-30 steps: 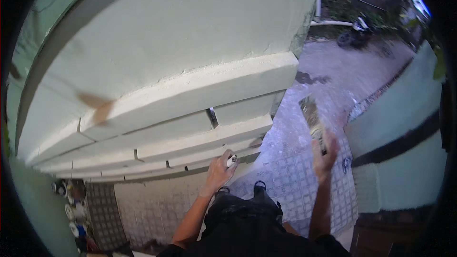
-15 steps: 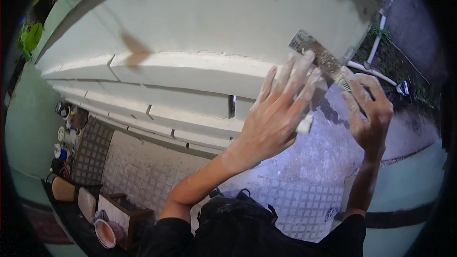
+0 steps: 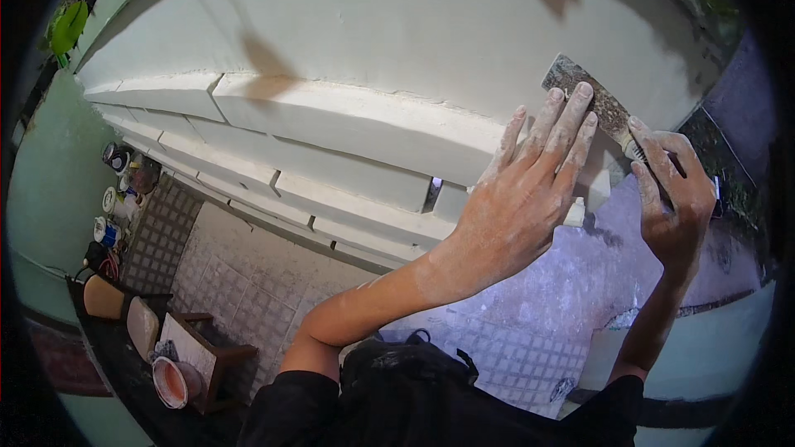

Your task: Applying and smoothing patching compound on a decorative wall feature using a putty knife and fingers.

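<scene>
A scraper with a wide, stained metal blade (image 3: 611, 109) lies slanted against the pale wall (image 3: 397, 33). My right hand (image 3: 675, 199) is closed round its handle, thumb and fingers pinching near the blade's base. My left hand (image 3: 526, 199), dusted white, lies over the blade's near side with its fingers stretched out and slightly spread. Two of its fingertips touch or overlap the blade. A small white piece (image 3: 575, 213) shows beside the left palm; whether the hand holds it I cannot make out. The left thumb is hidden.
Below the wall face runs a stepped white ledge (image 3: 356, 120) with grooves. At the lower left stand a wooden-framed stool (image 3: 217, 356) and a bucket (image 3: 175, 382) with an orange inside. Cans and containers (image 3: 108, 232) line the green wall. Tiled floor (image 3: 248, 285) lies below.
Both hands and the scraper have shifted to the right together along the wall. The view has turned a little too. The right hand's grip and the left hand's spread look the same.
</scene>
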`<state>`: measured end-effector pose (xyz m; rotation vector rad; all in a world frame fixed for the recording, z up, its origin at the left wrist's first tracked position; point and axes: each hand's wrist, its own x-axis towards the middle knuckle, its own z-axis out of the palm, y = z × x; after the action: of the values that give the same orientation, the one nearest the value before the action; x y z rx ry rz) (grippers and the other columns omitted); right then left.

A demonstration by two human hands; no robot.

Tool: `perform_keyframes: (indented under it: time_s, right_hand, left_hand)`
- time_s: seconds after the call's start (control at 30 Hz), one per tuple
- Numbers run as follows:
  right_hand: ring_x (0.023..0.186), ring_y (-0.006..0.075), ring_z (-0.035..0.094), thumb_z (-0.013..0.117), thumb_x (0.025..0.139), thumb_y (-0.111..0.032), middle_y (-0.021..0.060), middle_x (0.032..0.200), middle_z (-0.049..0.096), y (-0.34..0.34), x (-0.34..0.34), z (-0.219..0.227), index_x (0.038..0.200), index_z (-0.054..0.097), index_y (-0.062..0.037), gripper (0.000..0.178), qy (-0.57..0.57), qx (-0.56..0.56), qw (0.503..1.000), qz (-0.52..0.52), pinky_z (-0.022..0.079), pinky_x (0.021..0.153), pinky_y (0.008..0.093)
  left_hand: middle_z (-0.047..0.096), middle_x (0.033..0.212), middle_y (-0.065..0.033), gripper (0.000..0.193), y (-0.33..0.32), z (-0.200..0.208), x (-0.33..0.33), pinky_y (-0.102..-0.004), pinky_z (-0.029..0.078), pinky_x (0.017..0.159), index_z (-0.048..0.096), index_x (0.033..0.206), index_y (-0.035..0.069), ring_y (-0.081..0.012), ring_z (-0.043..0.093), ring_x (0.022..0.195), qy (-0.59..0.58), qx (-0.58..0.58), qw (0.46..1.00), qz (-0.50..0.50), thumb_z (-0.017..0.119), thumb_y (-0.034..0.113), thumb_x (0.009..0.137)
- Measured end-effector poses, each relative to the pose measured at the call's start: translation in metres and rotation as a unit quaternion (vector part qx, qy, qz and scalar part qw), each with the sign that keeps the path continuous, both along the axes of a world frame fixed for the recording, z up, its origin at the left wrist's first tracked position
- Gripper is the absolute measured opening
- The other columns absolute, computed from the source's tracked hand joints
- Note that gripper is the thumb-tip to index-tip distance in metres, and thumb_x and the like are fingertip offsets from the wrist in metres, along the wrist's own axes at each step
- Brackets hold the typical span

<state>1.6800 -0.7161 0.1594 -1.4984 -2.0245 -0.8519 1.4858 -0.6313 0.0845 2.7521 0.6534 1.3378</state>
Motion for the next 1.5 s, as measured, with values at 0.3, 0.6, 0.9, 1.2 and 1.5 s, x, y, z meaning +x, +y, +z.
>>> perform_keyframes:
  time_s: [0.3, 0.6, 0.9, 1.2, 1.5]
  right_hand:
    - [0.085, 0.0318, 0.068, 0.067, 0.081, 0.001, 0.0158, 0.100, 0.067, 0.012, -0.038, 0.004, 0.114, 0.071, -0.0022, 0.033, -0.009, 0.011, 0.998, 0.064, 0.055, 0.076, 0.0374]
    - [0.082, 0.0296, 0.067, 0.067, 0.080, 0.003, 0.0152, 0.097, 0.067, 0.070, -0.110, 0.001, 0.116, 0.071, -0.0015, 0.037, 0.036, 0.000, 0.994, 0.107, 0.054, 0.073, 0.0371]
    - [0.070, 0.0249, 0.066, 0.071, 0.079, 0.000, 0.0098, 0.093, 0.065, 0.110, -0.167, -0.002, 0.121, 0.071, -0.0125, 0.044, 0.033, 0.020, 0.992, 0.117, 0.054, 0.062, 0.0352]
    - [0.071, 0.0255, 0.065, 0.071, 0.082, -0.003, 0.0097, 0.094, 0.064, 0.133, -0.199, -0.009, 0.123, 0.069, -0.0122, 0.042, 0.053, -0.011, 0.988, 0.146, 0.052, 0.064, 0.0366]
    - [0.080, 0.0267, 0.069, 0.074, 0.076, 0.001, 0.0142, 0.092, 0.068, 0.060, -0.106, -0.002, 0.113, 0.073, -0.0050, 0.037, 0.071, 0.038, 0.993, 0.091, 0.055, 0.068, 0.0348]
  left_hand:
    - [0.018, 0.162, -0.0245, 0.078, -0.005, 0.006, -0.040, -0.0541, 0.021, 0.120, 0.029, 0.151, -0.005, -0.0407, 0.023, 0.149, 0.013, -0.016, 0.999, 0.035, 0.058, 0.002, 0.079]
    - [0.020, 0.161, -0.0247, 0.079, 0.035, 0.013, -0.112, -0.0545, 0.023, 0.119, 0.030, 0.150, -0.005, -0.0421, 0.026, 0.147, 0.023, -0.030, 0.997, 0.071, 0.058, -0.002, 0.077]
    - [0.018, 0.163, -0.0189, 0.090, 0.064, 0.017, -0.165, -0.0546, 0.024, 0.120, 0.027, 0.153, 0.000, -0.0388, 0.026, 0.148, 0.018, -0.060, 0.992, 0.109, 0.061, -0.007, 0.070]
    - [0.019, 0.162, -0.0240, 0.078, 0.077, 0.008, -0.186, -0.0533, 0.023, 0.120, 0.035, 0.147, -0.009, -0.0415, 0.021, 0.149, -0.040, -0.065, 0.987, 0.143, 0.059, -0.008, 0.073]
    - [0.008, 0.165, -0.0203, 0.096, 0.038, 0.010, -0.101, -0.0600, 0.019, 0.119, 0.018, 0.157, 0.003, -0.0419, 0.013, 0.151, 0.003, -0.047, 0.999, 0.007, 0.067, 0.000, 0.075]
